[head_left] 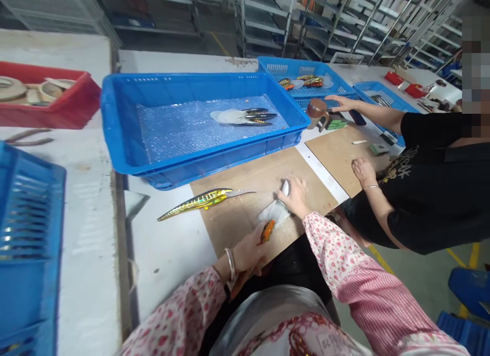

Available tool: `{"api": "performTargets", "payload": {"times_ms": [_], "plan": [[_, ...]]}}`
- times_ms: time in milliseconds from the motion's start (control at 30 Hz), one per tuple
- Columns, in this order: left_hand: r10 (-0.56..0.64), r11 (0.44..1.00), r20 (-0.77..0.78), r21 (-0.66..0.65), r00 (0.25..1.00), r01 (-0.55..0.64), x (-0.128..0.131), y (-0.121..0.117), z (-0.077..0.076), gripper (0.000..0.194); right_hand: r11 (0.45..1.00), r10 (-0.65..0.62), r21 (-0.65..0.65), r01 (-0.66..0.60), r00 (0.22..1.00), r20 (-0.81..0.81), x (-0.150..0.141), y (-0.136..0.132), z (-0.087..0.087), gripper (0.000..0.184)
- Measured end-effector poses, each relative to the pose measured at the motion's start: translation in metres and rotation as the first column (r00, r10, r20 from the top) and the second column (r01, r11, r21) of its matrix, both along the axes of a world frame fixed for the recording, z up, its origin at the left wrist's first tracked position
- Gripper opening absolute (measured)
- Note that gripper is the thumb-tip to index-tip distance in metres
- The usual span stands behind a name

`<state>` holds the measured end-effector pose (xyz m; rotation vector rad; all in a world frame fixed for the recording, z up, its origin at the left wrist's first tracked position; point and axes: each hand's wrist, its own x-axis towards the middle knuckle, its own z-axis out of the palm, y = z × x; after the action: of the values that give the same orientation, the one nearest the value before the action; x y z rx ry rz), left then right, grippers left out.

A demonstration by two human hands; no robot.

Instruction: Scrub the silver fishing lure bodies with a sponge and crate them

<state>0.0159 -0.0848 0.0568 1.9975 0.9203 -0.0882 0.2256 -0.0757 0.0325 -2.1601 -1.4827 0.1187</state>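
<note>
While the left hand (248, 250) grips an orange lure (268, 231), the right hand (295, 197), palm down, clamps fingers on a white object (286, 187).

The slender orange lure (268, 231) in my left grip (249, 250) looks glossy, the flat brown cardboard sheet (229, 226) matt.

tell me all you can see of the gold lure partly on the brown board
The gold lure is slim and shiny, with dark stripes, dark back and pointed tail. A clear, plastic-looking lip extends rightward. It lies across the left edge of the brown board, tail over the white table. Neither left hand nor right hand touches it.
</note>
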Motion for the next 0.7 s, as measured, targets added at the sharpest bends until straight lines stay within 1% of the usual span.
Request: {"api": "performTargets", "payload": {"times_ms": [67, 133, 167, 233, 300, 333, 400, 467, 500, 533, 633, 667, 700], "plan": [[0.015, 0.998, 0.018, -0.059, 1.000, -0.014, 0.003, -0.004, -0.004, 0.055, 1.000, -0.027, -0.014, 0.027, 1.000, 0.009, -0.010, -0.006, 0.001, 0.048], [0.019, 0.997, -0.004, -0.077, 1.000, -0.020, 0.007, -0.009, -0.008, 0.057, 0.999, -0.016, -0.028, 0.017, 0.999, 0.033, -0.027, -0.016, 0.006, 0.051], [0.013, 0.997, -0.024, -0.077, 1.000, -0.015, 0.009, -0.012, -0.010, 0.058, 0.999, 0.019, -0.039, -0.017, 0.999, 0.051, -0.035, -0.022, 0.010, 0.052], [0.001, 0.998, -0.085, -0.065, 0.996, -0.007, 0.012, -0.017, -0.012, 0.060, 0.989, 0.134, -0.073, -0.128, 0.987, 0.086, -0.044, -0.027, 0.016, 0.054], [0.004, 0.999, -0.147, -0.044, 0.989, -0.011, 0.013, -0.020, -0.013, 0.061, 0.976, 0.203, -0.103, -0.192, 0.973, 0.110, -0.040, -0.025, 0.021, 0.054], [0.010, 0.999, -0.169, -0.039, 0.986, -0.017, 0.013, -0.020, -0.014, 0.061, 0.976, 0.200, -0.116, -0.186, 0.972, 0.122, -0.034, -0.021, 0.022, 0.053], [0.012, 0.999, -0.175, -0.049, 0.984, -0.021, 0.012, -0.020, -0.015, 0.058, 0.984, 0.137, -0.136, -0.117, 0.980, 0.147, -0.023, -0.013, 0.025, 0.050], [0.001, 0.998, -0.166, -0.064, 0.986, -0.011, 0.012, -0.018, -0.017, 0.055, 0.986, 0.085, -0.153, -0.060, 0.983, 0.163, -0.022, -0.010, 0.026, 0.049], [-0.008, 0.998, -0.172, -0.065, 0.985, -0.003, 0.012, -0.018, -0.019, 0.056, 0.985, 0.095, -0.159, -0.069, 0.983, 0.160, -0.025, -0.011, 0.027, 0.049], [-0.015, 0.998, -0.191, -0.059, 0.982, 0.004, 0.012, -0.018, -0.020, 0.059, 0.981, 0.131, -0.163, -0.106, 0.980, 0.151, -0.031, -0.013, 0.027, 0.050], [-0.017, 1.000, -0.239, -0.020, 0.971, 0.012, 0.012, -0.020, -0.024, 0.066, 0.952, 0.279, -0.169, -0.256, 0.952, 0.128, -0.041, -0.018, 0.028, 0.053], [-0.009, 1.000, -0.228, -0.010, 0.974, 0.007, 0.012, -0.021, -0.025, 0.064, 0.950, 0.287, -0.170, -0.263, 0.949, 0.129, -0.038, -0.018, 0.029, 0.052], [0.001, 1.000, -0.205, -0.005, 0.979, -0.002, 0.012, -0.022, -0.024, 0.061, 0.956, 0.264, -0.170, -0.240, 0.955, 0.137, -0.033, -0.016, 0.029, 0.050]]}}
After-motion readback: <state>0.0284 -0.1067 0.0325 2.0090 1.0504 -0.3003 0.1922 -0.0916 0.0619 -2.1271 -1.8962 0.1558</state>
